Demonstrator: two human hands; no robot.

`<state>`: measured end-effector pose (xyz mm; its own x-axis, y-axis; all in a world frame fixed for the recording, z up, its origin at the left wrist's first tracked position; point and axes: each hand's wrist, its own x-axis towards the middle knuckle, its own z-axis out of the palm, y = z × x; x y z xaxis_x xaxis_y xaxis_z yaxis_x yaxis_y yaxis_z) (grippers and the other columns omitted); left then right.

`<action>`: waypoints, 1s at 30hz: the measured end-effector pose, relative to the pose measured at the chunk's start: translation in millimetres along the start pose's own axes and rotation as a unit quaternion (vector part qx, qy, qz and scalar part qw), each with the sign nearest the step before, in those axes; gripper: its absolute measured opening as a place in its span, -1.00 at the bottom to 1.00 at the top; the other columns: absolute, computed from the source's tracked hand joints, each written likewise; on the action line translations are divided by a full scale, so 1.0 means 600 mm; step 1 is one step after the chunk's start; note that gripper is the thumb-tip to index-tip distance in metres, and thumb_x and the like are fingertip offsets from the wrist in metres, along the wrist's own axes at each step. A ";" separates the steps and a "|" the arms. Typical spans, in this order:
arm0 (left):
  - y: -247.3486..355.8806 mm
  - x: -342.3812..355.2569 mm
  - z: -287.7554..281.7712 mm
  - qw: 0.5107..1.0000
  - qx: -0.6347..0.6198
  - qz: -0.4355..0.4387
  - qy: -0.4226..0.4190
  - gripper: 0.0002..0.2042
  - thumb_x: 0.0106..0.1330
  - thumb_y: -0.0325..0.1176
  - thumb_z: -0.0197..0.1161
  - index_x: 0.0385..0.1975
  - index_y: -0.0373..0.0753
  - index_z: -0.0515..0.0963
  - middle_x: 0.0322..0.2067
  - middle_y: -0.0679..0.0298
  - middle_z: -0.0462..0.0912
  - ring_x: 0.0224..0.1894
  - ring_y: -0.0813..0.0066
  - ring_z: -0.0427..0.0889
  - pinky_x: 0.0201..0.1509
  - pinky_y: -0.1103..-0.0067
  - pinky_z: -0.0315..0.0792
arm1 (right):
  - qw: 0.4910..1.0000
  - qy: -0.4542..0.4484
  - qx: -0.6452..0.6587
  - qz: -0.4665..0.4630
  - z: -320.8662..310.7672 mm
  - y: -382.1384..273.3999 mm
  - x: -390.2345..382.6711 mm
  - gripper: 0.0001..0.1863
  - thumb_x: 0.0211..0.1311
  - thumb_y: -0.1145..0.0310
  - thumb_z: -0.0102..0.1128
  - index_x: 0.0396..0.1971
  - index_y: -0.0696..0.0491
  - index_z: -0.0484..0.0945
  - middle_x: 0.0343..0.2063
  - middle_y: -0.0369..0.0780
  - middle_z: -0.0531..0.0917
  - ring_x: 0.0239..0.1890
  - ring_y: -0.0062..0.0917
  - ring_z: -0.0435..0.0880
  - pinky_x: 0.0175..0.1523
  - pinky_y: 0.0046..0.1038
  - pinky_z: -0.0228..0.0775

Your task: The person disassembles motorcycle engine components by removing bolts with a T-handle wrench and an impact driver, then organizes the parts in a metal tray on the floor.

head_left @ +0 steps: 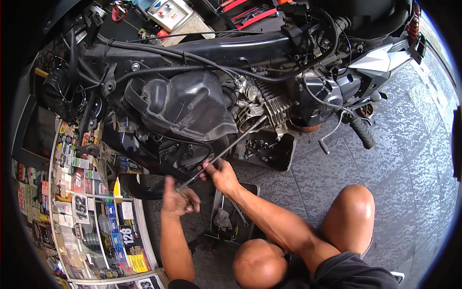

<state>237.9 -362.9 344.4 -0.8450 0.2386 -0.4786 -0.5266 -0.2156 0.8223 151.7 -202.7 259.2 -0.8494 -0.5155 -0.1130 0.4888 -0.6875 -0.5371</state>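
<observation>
View: head, single camera, looking down at both hands and a partly stripped motorcycle.
Right hand: thumb and fingers closed around the metal rod, gripping partway along, toward its lower end.
Left hand: just below and left of the right; thumb raised, fingers spread and loosely curled, palm side partly showing. Nearest to the rod's lower end; can't tell if it touches.
Rod: long, thin, slanted from lower left to upper right. Upper tip at the engine's open side, by the finned cylinder; can't tell if seated in anything.
Black cover: bulky, dusty, left of the cylinder.
Frame tube: black, runs across the top; ribbed cable sleeve below it.
Silver panel: right side, near the rear.
Foot peg: black rubber, ridged, sticking out; kick lever just left.
Parts tray: black, under the engine, small dark metal parts inside.
Second tray: near the right forearm, greyish rag inside.
Display case: lower left, packed with coloured packages.
Toolbox: red, top, tools inside.
Floor: grey mottled tiles.
Knees: two, bare, bent, lower edge and lower right.
</observation>
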 end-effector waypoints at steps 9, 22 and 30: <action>-0.067 -0.022 -0.023 0.970 0.212 -0.065 0.098 -0.63 0.10 -0.44 0.20 -0.09 -0.52 0.59 -0.25 -0.18 0.67 -0.44 0.35 0.57 -0.30 0.56 0.43 | 0.998 0.048 -0.023 0.019 0.007 -0.019 -0.011 -0.75 0.44 0.30 0.04 -0.26 0.23 0.49 -0.39 -0.22 0.66 -0.48 -0.61 0.60 -0.36 -0.53 0.51; 0.021 -0.151 0.252 0.936 0.147 0.320 0.030 -0.61 0.18 -0.16 0.37 -0.38 -0.51 0.66 -0.40 -0.22 0.68 -0.50 0.21 0.63 -0.44 0.49 0.41 | 0.998 0.048 0.045 -0.006 0.000 -0.037 -0.025 -0.79 0.41 0.43 0.04 -0.12 0.28 0.43 -0.29 -0.11 0.62 -0.37 -0.51 0.69 -0.29 -0.53 0.60; 0.011 -0.150 0.350 0.898 0.145 0.408 0.072 -0.63 0.27 -0.18 0.27 -0.48 -0.48 0.62 -0.48 -0.16 0.67 -0.60 0.33 0.53 -0.55 0.53 0.28 | 0.998 0.063 0.022 0.019 0.005 -0.048 -0.006 -0.67 0.41 0.20 0.11 -0.19 0.22 0.43 -0.38 -0.18 0.60 -0.54 -0.59 0.59 -0.44 -0.56 0.53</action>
<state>330.0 -186.7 457.6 -0.9529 -0.0167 0.3028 0.3029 -0.0029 0.9530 141.5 -182.8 277.6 -0.8475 -0.4745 -0.2381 0.5263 -0.6920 -0.4941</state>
